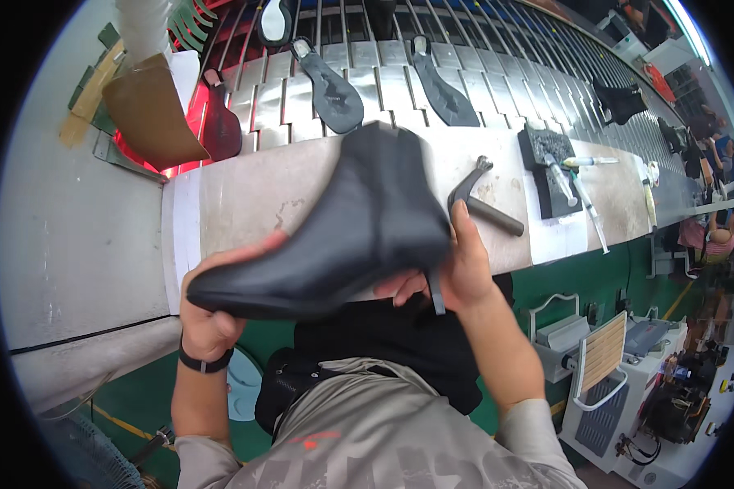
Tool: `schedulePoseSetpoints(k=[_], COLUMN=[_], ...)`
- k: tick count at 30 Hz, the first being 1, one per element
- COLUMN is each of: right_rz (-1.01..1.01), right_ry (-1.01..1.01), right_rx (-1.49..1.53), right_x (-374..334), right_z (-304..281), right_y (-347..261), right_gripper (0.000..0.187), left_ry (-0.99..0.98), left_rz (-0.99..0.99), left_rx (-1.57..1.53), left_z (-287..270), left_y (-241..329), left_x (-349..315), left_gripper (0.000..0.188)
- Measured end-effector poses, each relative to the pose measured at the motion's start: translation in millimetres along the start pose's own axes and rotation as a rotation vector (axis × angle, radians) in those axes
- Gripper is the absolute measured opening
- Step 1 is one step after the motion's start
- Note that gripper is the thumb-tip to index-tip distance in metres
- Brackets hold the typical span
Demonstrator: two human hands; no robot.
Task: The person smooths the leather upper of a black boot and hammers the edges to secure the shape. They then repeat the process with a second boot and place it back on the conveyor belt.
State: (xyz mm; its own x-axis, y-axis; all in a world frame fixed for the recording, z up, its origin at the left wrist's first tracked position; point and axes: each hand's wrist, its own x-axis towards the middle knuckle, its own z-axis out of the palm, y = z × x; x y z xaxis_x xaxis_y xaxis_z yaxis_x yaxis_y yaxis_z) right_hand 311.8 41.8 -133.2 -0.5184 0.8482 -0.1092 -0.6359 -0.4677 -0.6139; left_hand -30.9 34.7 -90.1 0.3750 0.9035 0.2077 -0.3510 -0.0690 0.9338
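Note:
A black ankle boot (pixel 359 228) with a pointed toe and slim heel is held sideways between my two hands, above the near edge of the worktable. Its toe points left and its shaft opening faces away from me. My left hand (pixel 212 318) is wrapped round the toe, partly hidden by the boot. At the heel end, my right hand (pixel 469 265) grips with the thumb up along the back and fingers curled under by the heel. The boot is slightly blurred. A hammer (pixel 493 213) lies on the table just right of the boot.
Several shoe soles, one a dark sole (pixel 330 94), lie on the metal slatted conveyor (pixel 375 77) beyond the table. At right, syringes (pixel 591 212) rest by a black block (pixel 542 175). A brown cardboard piece (pixel 151 114) stands left. Other people are far right.

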Motion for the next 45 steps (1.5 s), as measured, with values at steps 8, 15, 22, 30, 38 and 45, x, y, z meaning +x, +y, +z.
schedulePoseSetpoints(k=[8,15,22,30,38,45], right_rz=[-0.47,-1.019,-0.748,-0.635,-0.109,-0.452], right_ry=[0.484,1.262,1.411,1.048,0.937,0.664], right_rx=[-0.121,-0.618,-1.135,-0.863,-0.761,-0.859], right_x=[27,173,168,214,300,221], right_z=[48,-106,-175,-95,-191,-49], right_y=[-63,-217,-218,-172,-214,-165], right_gripper=[0.069,0.045,0.062,0.049,0.062,0.044], left_ry=[0.1,-0.312,-0.189,-0.356,-0.226,-0.065], left_rz=[0.416,1.036,0.908,0.199,-0.128,-0.235], left_rx=[0.458,0.505,0.546,0.617,0.461,0.431], left_z=[43,85,65,40,45,43], left_y=[27,68,68,-54,-102,-111], left_x=[52,63,73,135,138,166], left_gripper=[0.049,0.03,0.019,0.009,0.015,0.021])
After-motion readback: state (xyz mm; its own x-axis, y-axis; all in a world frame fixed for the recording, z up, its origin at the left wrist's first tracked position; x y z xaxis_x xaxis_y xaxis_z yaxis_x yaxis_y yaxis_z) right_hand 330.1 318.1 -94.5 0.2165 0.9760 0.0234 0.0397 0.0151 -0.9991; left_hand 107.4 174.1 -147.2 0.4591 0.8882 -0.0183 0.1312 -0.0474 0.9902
